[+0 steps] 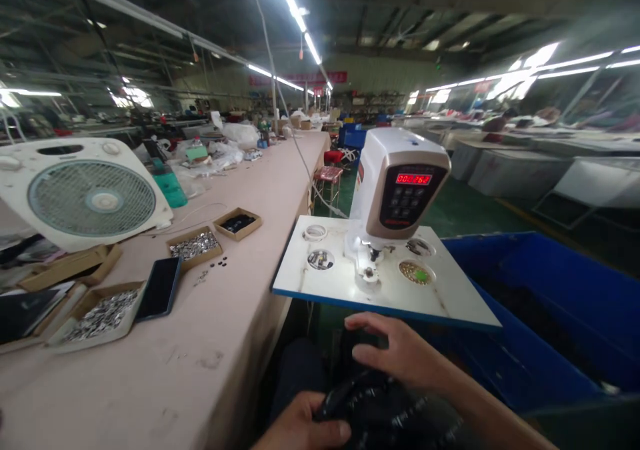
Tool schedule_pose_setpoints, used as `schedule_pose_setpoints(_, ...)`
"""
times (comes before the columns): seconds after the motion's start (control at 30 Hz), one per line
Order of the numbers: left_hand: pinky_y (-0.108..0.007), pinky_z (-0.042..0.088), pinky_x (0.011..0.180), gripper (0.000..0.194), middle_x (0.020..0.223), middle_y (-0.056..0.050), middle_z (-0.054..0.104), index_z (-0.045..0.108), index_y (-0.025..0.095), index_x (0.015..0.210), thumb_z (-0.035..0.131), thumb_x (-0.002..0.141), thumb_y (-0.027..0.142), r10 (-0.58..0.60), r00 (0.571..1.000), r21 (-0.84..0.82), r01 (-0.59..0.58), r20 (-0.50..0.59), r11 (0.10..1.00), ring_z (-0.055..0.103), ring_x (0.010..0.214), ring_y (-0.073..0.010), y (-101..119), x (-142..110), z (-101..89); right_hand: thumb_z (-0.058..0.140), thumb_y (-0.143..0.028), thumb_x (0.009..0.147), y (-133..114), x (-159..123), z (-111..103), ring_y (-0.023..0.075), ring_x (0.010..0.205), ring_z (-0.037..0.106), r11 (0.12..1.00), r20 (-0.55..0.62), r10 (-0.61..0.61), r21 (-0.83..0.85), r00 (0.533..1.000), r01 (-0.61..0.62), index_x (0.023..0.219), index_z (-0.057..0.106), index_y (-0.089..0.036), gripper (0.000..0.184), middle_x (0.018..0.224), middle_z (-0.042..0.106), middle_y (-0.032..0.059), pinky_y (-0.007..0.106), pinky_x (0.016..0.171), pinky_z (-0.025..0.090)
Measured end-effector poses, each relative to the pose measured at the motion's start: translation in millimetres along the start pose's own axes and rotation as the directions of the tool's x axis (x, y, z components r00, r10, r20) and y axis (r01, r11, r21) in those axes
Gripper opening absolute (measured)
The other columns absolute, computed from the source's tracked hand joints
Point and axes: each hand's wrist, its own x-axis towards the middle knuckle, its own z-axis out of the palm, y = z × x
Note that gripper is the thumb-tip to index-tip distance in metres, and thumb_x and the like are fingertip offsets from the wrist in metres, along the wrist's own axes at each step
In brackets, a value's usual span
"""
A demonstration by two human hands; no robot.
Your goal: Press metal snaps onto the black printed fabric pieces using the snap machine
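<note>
Dark fabric with small white print [385, 410] is bunched at the bottom of the view, above my lap. My left hand [313, 423] is closed on its left edge, the thumb lying over the cloth. My right hand [385, 347] hovers over the fabric with thumb and fingers apart, nothing visible between them. Beyond it stands a white and gold snap-fastening machine [400, 183] with a red digital display. Its white tabletop [300, 283] has round wells; one holds gold-coloured small parts [413, 272], another holds metal pieces [321, 259].
A long covered table [235, 290] runs along the left. On it are boxes of metal fasteners [195, 245], a small box of black parts [237, 223], a phone [159, 289], a fan [95, 193] and a teal bottle [170, 187]. A blue bin [565, 283] stands at right.
</note>
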Motion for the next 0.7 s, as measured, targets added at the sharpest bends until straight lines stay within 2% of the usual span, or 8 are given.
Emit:
schedule_pose_setpoints(0.03,-0.030,0.051,0.082,0.053,0.086,-0.004,0.070,0.073,0.010,0.096,0.087,0.068,0.053,0.024,1.000,-0.014,-0.024,-0.013,1.000,0.065,0.082,-0.0181,2.4,1.7,0.2,0.084,-0.042,0.070,-4.4,-13.2,7.8,0.0319,0.120,0.063,0.992,0.091,-0.048,-0.113,0.995,0.058,0.121,0.076,-0.027,0.054,0.127,0.073,0.0088,0.043,0.108,0.043)
schedule_pose_setpoints(0.1,-0.027,0.046,0.076,0.057,0.077,-0.003,0.068,0.074,0.008,0.090,0.091,0.060,0.053,0.056,0.998,0.000,-0.056,-0.028,0.998,0.061,0.074,-0.0158,11.0,3.3,1.2,0.086,-0.043,0.069,-9.9,-31.2,19.6,0.0332,0.122,0.061,0.972,0.200,-0.055,-0.214,0.978,0.099,0.126,0.074,-0.028,0.060,0.131,0.071,0.0084,0.041,0.109,0.041)
schedule_pose_setpoints(0.2,-0.025,0.042,0.071,0.057,0.075,-0.003,0.065,0.074,0.008,0.089,0.090,0.060,0.054,0.044,0.999,0.050,-0.042,-0.027,0.998,0.055,0.067,-0.0121,29.3,0.7,2.8,0.076,-0.040,0.080,-8.6,-39.3,25.6,0.0266,0.103,0.068,0.985,0.286,0.018,-0.170,0.958,0.032,0.117,0.077,-0.028,0.039,0.112,0.077,0.0035,0.030,0.091,0.048)
schedule_pose_setpoints(0.27,-0.024,0.041,0.071,0.055,0.076,-0.002,0.064,0.074,0.009,0.090,0.090,0.060,0.052,0.034,0.999,0.085,-0.034,0.001,0.996,0.053,0.067,-0.0111,40.1,-2.2,3.6,0.068,-0.037,0.087,-3.4,-38.7,23.4,0.0212,0.087,0.069,0.992,0.284,0.045,-0.126,0.958,-0.009,0.103,0.079,-0.025,0.023,0.094,0.077,0.0005,0.025,0.076,0.047)
schedule_pose_setpoints(0.33,-0.024,0.040,0.071,0.053,0.076,-0.002,0.063,0.073,0.010,0.091,0.089,0.061,0.051,0.029,0.999,0.123,-0.034,0.043,0.992,0.052,0.068,-0.0108,47.5,-3.9,4.6,0.063,-0.036,0.090,2.8,-38.6,19.2,0.0188,0.078,0.066,0.994,0.266,0.053,-0.104,0.963,-0.026,0.093,0.078,-0.022,0.021,0.084,0.074,0.0002,0.024,0.067,0.044)
schedule_pose_setpoints(0.5,-0.021,0.026,0.055,0.041,0.065,0.004,0.049,0.068,0.012,0.081,0.083,0.069,0.048,-0.007,0.996,0.373,-0.026,0.086,0.928,0.037,0.059,-0.0074,58.2,0.7,10.6,0.070,-0.032,0.079,11.5,-45.7,10.9,0.0171,0.075,0.061,0.998,0.365,0.026,0.037,0.931,-0.042,0.101,0.076,-0.020,0.026,0.083,0.071,-0.0013,0.023,0.065,0.042)
schedule_pose_setpoints(0.6,-0.023,0.022,0.052,0.034,0.062,0.005,0.042,0.063,0.014,0.076,0.077,0.075,0.044,-0.020,0.995,0.545,-0.038,0.099,0.837,0.032,0.056,-0.0075,65.5,6.6,15.5,0.065,-0.020,0.076,9.7,-48.4,8.2,0.0155,0.071,0.059,0.999,0.365,0.040,-0.020,0.930,-0.036,0.094,0.076,-0.021,0.021,0.078,0.068,-0.0030,0.023,0.063,0.039)
schedule_pose_setpoints(0.7,-0.024,0.026,0.055,0.030,0.062,0.005,0.041,0.061,0.014,0.073,0.073,0.077,0.042,0.002,0.995,0.646,-0.064,0.097,0.761,0.034,0.058,-0.0084,74.2,14.0,19.7,0.053,-0.008,0.073,8.9,-48.0,5.9,0.0153,0.072,0.059,0.991,0.255,-0.010,-0.127,0.967,0.044,0.081,0.070,-0.021,0.023,0.075,0.066,-0.0029,0.024,0.064,0.037)
